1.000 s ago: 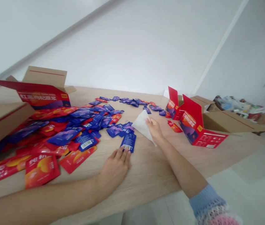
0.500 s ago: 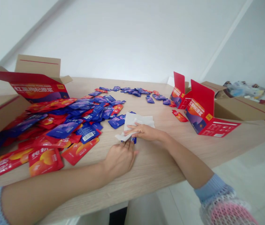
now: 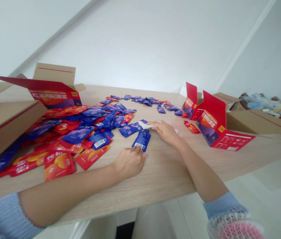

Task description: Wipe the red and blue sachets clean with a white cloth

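Note:
My left hand (image 3: pixel 130 162) rests flat on the light wood table (image 3: pixel 160 176), its fingertips at the lower end of a blue sachet (image 3: pixel 141 140). That sachet lies apart from the main heap, with its barcode end toward my left hand. My right hand (image 3: pixel 165 132) lies on a white paper sheet (image 3: pixel 145 125), which is mostly hidden beneath the palm. Another blue sachet (image 3: pixel 129 130) is close to the sheet's left tip. A large heap of blue and red sachets (image 3: pixel 80 134) spreads to the left of both hands.
Two red printed cartons (image 3: pixel 211 124) (image 3: pixel 190 106) stand open at the right of the table, with a cardboard box (image 3: pixel 254 121) behind them. Another cardboard box (image 3: pixel 6 126) and a red carton (image 3: pixel 55 96) stand at the left. Small blue sachets (image 3: pixel 145 101) are strewn along the far side.
The white sheet no longer covers the blue sachet and now lies mostly under my right hand, which has moved right. The sachet is uncovered. The view has shifted slightly.

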Motion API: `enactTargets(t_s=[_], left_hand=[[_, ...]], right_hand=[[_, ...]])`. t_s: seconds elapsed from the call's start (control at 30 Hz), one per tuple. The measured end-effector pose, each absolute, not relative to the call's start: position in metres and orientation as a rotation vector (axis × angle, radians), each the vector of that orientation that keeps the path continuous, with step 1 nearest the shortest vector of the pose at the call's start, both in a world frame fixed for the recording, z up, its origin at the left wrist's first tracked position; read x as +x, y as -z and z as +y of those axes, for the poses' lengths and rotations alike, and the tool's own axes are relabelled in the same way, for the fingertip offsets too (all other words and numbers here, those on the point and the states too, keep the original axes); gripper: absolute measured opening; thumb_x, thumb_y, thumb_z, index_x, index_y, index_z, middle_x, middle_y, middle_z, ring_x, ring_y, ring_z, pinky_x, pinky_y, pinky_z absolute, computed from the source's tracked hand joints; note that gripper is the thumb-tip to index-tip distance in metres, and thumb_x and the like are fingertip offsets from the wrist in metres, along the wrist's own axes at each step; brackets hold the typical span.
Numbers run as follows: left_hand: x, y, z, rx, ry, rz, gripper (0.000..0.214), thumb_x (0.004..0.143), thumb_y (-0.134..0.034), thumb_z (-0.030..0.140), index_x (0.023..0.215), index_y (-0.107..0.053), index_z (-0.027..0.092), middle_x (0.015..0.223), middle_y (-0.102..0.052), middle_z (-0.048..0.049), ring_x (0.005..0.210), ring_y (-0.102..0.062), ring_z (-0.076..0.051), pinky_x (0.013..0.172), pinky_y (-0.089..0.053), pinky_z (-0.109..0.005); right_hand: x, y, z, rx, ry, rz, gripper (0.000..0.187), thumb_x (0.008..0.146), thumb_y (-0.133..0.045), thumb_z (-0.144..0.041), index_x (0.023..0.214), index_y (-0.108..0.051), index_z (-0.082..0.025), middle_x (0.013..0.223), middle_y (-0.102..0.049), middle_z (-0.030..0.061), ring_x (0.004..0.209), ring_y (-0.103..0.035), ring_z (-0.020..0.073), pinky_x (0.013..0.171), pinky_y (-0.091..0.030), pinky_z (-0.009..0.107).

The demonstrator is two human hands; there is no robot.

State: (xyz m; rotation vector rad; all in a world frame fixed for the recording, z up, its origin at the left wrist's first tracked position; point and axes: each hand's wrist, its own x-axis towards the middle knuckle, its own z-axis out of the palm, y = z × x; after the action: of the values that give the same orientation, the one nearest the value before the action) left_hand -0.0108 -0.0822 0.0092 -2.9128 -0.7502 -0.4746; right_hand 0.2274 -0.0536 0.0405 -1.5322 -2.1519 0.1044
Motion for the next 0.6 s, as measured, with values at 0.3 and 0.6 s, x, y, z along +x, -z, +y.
enactTargets(t_s=[0.3,0.6], left_hand=[[-0.009,-0.006,-0.08,-2.869,0.528,-0.759,0.043,0.097,-0.026,0.028,0.097,-0.065,0.009,0.085,-0.067,-0.0143,0.083,-0.065,-0.022,0.072,-0.053,-0.035],[-0.003,-0.007,-0.078,-2.86,0.476,-0.745,0.045,0.097,-0.025,0.026,0.095,-0.065,0.007,0.094,-0.066,-0.0172,0.085,-0.064,-0.022,0.07,-0.054,-0.035]], right_hand=[[0.177,-0.015,-0.069,-1.248,-0.5,-2.488,0.041,0.098,-0.034,-0.041,0.136,-0.047,-0.032,0.143,-0.043,0.0015,0.14,-0.022,0.0235,0.113,-0.012,0.053],[0.206,-0.011,-0.042,-1.334,-0.535,-2.463,0.048,0.097,-0.032,-0.049,0.142,-0.036,-0.035,0.151,-0.029,-0.0006,0.142,-0.013,0.0274,0.112,-0.006,0.058]])
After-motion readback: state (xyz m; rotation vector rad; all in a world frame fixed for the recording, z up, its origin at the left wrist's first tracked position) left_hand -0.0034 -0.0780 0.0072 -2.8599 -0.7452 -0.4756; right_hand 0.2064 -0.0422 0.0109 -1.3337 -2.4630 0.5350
